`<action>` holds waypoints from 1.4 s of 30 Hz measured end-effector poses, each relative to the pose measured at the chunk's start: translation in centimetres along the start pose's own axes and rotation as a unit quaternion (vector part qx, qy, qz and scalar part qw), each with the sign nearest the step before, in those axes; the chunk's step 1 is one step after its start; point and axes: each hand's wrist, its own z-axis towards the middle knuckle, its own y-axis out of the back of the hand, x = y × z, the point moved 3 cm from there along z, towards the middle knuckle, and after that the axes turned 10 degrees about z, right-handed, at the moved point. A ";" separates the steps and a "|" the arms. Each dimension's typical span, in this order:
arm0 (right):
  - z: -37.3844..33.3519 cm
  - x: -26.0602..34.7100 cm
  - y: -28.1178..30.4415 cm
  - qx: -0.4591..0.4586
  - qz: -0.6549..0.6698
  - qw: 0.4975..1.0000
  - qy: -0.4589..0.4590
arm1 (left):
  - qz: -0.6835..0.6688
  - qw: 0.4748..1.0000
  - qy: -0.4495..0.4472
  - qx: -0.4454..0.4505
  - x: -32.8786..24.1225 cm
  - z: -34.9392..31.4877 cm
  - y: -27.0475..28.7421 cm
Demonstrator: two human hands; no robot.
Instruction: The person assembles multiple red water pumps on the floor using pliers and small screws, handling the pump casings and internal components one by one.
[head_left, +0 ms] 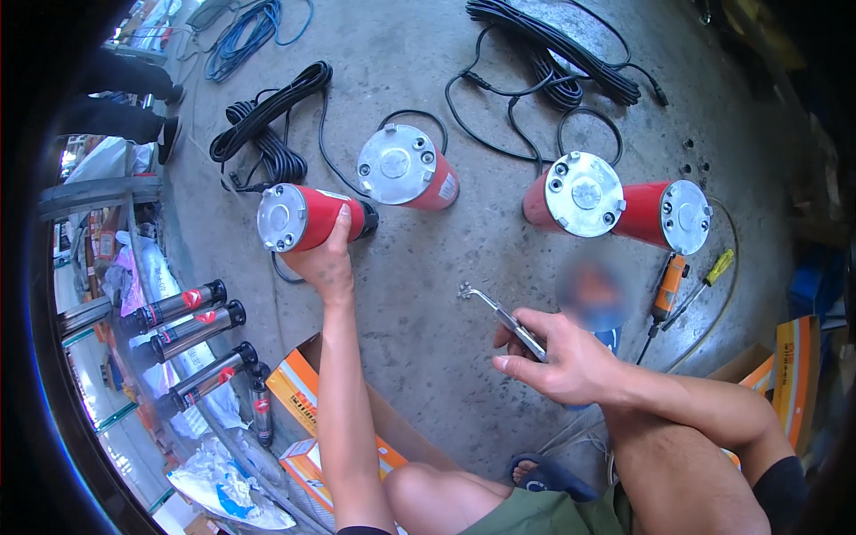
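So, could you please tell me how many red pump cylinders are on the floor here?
4: one tilted in the left hand at, one upright behind it, and two touching at the right and. None looks hidden.

Grey concrete floor (428,294), 4 red pump cylinders (406,169), black cable coils (267,125), orange screwdriver (669,287), cardboard boxes (299,383)

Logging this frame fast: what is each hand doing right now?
Left hand: closed around the red pump cylinder, gripping it from below.
Right hand: closed on a metal wrench, held above the concrete floor.
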 end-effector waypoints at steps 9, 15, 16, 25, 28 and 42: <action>-0.3 0.2 0.6 -0.009 -0.025 0.999 -0.042 | -0.058 0.998 -0.013 -0.034 0.0 -0.1 -0.8; 0.1 -0.2 0.5 -0.008 -0.042 0.999 -0.013 | -0.051 0.998 -0.012 0.017 2.1 -0.5 -0.5; 0.2 -0.4 0.3 -0.002 -0.047 0.999 -0.012 | -0.063 0.998 0.009 0.027 1.9 -0.3 -0.2; 3.8 -5.6 2.3 -0.056 -0.296 0.954 0.001 | -0.105 0.993 0.018 0.044 0.3 -1.2 3.7; 4.8 -7.9 3.1 -0.086 -0.398 0.909 0.087 | -0.202 0.951 0.234 0.006 -0.5 -1.1 7.0; 6.9 -8.0 0.6 -0.053 -0.514 0.824 0.234 | -0.119 0.947 0.282 0.096 -3.9 3.9 9.4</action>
